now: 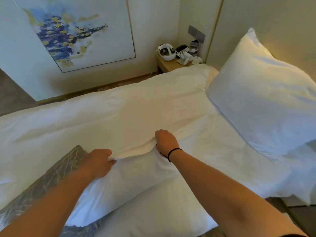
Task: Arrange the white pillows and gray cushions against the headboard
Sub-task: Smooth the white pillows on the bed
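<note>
A white pillow point(136, 177) lies on the bed in front of me. My left hand point(100, 161) grips its far edge on the left, and my right hand point(165, 141) grips the same edge on the right; both are closed on the fabric. A gray patterned cushion point(51, 178) lies under my left forearm, partly beneath the pillow. Another white pillow point(259, 100) leans upright against the headboard point(273, 28) at the right. One more white pillow point(153, 216) lies below the one I hold.
The white duvet point(102, 117) covers the bed. A wooden nightstand point(167, 65) with a phone and small items stands past the bed's far side. A large blue and gold painting point(73, 31) hangs on the far wall.
</note>
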Demonstrator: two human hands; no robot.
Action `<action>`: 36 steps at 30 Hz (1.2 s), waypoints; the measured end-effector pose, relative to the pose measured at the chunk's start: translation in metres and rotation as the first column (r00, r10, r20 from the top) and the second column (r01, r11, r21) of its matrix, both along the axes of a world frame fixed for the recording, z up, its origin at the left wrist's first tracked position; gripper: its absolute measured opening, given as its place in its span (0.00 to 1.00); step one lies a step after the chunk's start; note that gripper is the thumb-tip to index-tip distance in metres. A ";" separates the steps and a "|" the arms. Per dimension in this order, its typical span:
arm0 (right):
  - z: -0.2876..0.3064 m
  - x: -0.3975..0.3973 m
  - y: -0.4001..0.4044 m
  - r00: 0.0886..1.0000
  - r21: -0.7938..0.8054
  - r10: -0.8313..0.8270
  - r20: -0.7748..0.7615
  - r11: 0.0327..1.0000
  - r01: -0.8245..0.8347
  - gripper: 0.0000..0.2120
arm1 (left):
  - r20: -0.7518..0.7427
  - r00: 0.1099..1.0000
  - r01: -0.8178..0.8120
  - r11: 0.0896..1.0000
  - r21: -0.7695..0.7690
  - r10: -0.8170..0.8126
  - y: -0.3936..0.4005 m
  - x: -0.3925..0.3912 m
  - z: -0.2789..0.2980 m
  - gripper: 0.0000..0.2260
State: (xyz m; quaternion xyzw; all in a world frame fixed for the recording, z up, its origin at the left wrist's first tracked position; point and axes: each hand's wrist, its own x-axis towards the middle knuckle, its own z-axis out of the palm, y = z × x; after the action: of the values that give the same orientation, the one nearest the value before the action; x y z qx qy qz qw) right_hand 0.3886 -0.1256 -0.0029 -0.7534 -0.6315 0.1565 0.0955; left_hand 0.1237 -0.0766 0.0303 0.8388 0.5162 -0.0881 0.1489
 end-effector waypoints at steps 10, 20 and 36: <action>-0.016 0.000 -0.032 0.996 0.186 -0.079 0.042 0.980 0.070 0.16 | -0.139 0.981 0.150 0.982 0.117 -0.133 -0.030 0.064 -0.015 0.32; -0.032 -0.006 -0.102 0.937 0.005 -0.350 -0.014 0.937 0.350 0.15 | -0.181 0.934 0.338 0.927 0.165 -0.309 -0.079 0.121 -0.060 0.38; -0.034 -0.002 -0.173 0.530 -0.182 -0.643 -0.552 0.714 0.676 0.33 | -0.158 0.905 0.402 0.915 0.013 -0.395 -0.067 0.148 -0.049 0.10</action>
State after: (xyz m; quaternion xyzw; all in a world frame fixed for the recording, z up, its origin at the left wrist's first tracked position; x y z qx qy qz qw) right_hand 0.3868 -0.2981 -0.0373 -0.8468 -0.2431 0.3127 0.3550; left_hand 0.2720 -0.1440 -0.0191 0.9205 0.3456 -0.1687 0.0690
